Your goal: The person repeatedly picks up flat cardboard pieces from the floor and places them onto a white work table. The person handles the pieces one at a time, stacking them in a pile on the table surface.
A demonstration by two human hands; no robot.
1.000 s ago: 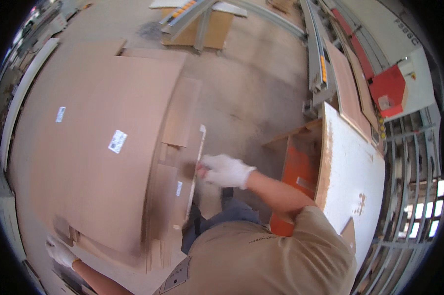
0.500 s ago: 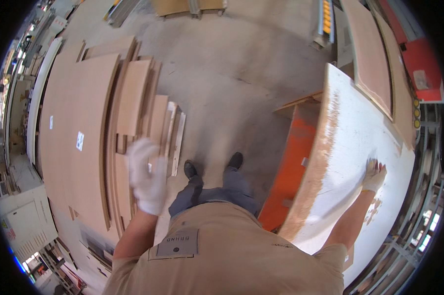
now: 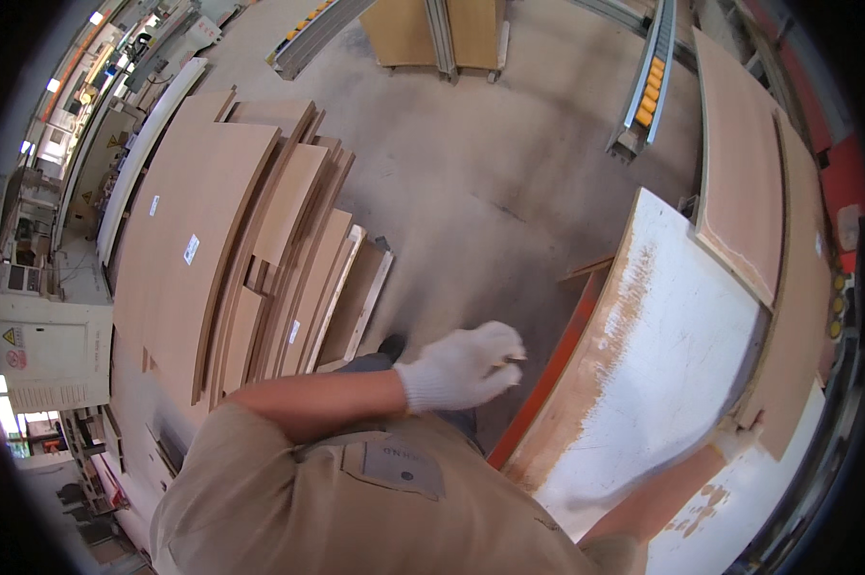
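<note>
My left hand (image 3: 466, 366), in a white knit glove, hangs in front of my body, left of the white-topped table (image 3: 624, 374). Its fingers are half curled, with a gap between them and the thumb, and I see nothing held there. My right hand (image 3: 737, 441), its glove leaving fingertips bare, grips the near corner of a long brown board (image 3: 795, 287). That board lies partly over the table's right side. Beside it, another brown board (image 3: 739, 163) lies at the table's far end.
On my left stands a stack of brown boards (image 3: 197, 240) of mixed sizes. The table has a worn brown edge and an orange side panel (image 3: 552, 369). Roller conveyors (image 3: 648, 91) and boards on a stand (image 3: 403, 38) are farther ahead. A pale cabinet (image 3: 54, 350) is at far left.
My left hand has swung from beside the stack across my body to the right. My right hand has gone from the bare tabletop to the board's corner; that board now reaches nearer me. The view has shifted.
</note>
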